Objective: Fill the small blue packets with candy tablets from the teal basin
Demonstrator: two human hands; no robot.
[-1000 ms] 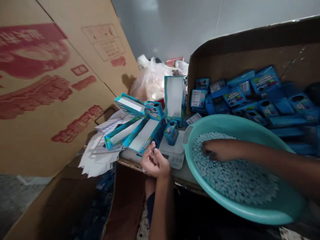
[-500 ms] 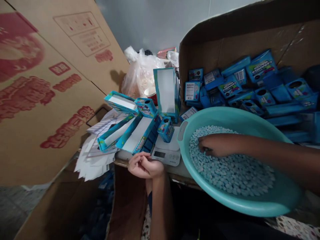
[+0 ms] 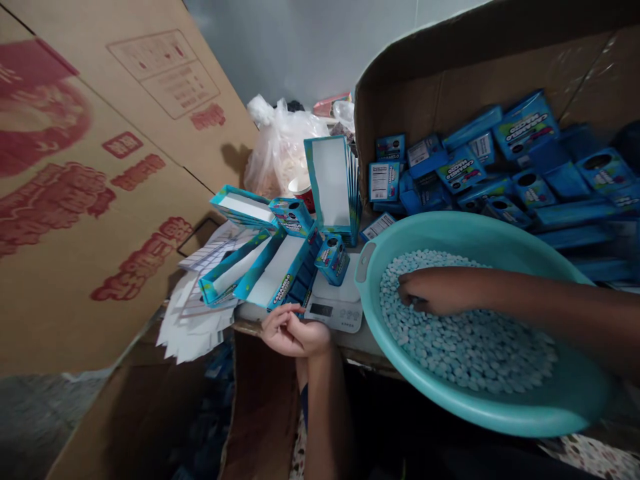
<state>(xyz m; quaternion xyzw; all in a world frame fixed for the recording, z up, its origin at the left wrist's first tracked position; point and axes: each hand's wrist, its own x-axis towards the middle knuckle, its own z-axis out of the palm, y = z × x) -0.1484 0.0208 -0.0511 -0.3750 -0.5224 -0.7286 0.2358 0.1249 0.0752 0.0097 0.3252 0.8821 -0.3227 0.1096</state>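
Observation:
My right hand (image 3: 433,291) rests palm down among the pale blue round tablets (image 3: 465,350) that fill a teal plastic basin (image 3: 450,233). Its fingertips are pressed into the tablets. My left hand (image 3: 295,332) lies curled at the table's front edge, close to a white digital scale (image 3: 335,310), with nothing visible in it. A small blue candy box (image 3: 332,260) stands on the scale. Open blue display boxes (image 3: 273,273) sit beside it, just beyond my left hand.
A cardboard carton wall (image 3: 500,87) rises behind the basin, and many blue packs (image 3: 520,127) lie inside. A plastic bag (image 3: 283,150) and a paper cup (image 3: 301,190) stand at the back. White paper sheets (image 3: 195,323) stick out left, below a red-printed cardboard sheet (image 3: 100,193).
My left hand has dropped from raised fingers to a low curl by the table edge. My right hand stays among the tablets. The whole view has shifted slightly.

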